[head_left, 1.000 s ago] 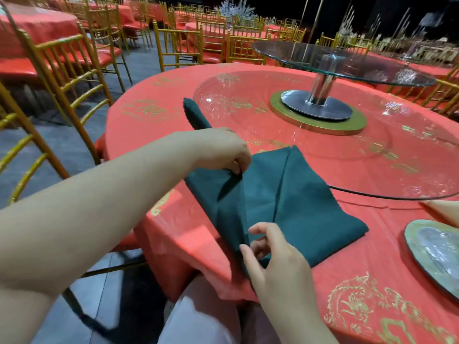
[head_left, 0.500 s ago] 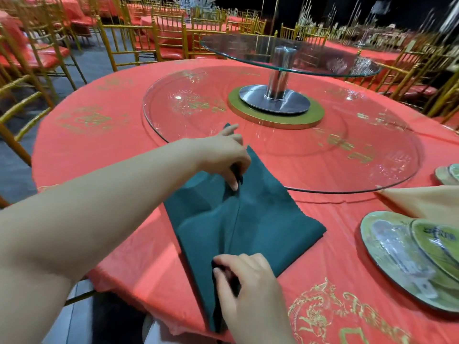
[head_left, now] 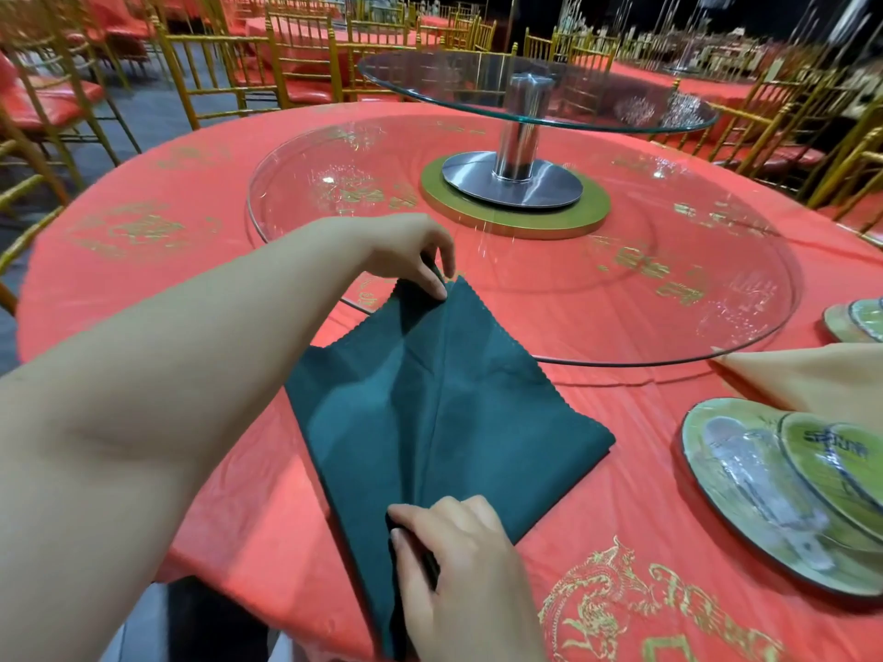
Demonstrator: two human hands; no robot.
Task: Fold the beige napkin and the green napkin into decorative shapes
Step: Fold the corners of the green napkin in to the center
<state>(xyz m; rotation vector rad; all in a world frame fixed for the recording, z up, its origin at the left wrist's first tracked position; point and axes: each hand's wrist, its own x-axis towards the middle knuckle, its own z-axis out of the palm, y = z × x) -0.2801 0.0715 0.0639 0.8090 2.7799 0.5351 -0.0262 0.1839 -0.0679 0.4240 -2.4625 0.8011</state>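
A: Dark green cloth napkin (head_left: pixel 454 422)?
B: On the red-clothed round table (head_left: pixel 621 494); left hand (head_left: pixel 406 255) pinches its far corner, right hand (head_left: pixel 458 566) its near end.
A: Risk?
B: Either pinch slackening lets the centre fold slip.

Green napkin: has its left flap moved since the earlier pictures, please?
Yes. The green napkin flap that pointed along the glass turntable rim is now folded inward, toward the centre crease.

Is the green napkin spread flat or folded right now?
Partly folded: the green napkin has flaps meeting along a centre crease. The left hand pinches its far tip and the right hand pinches its near end.
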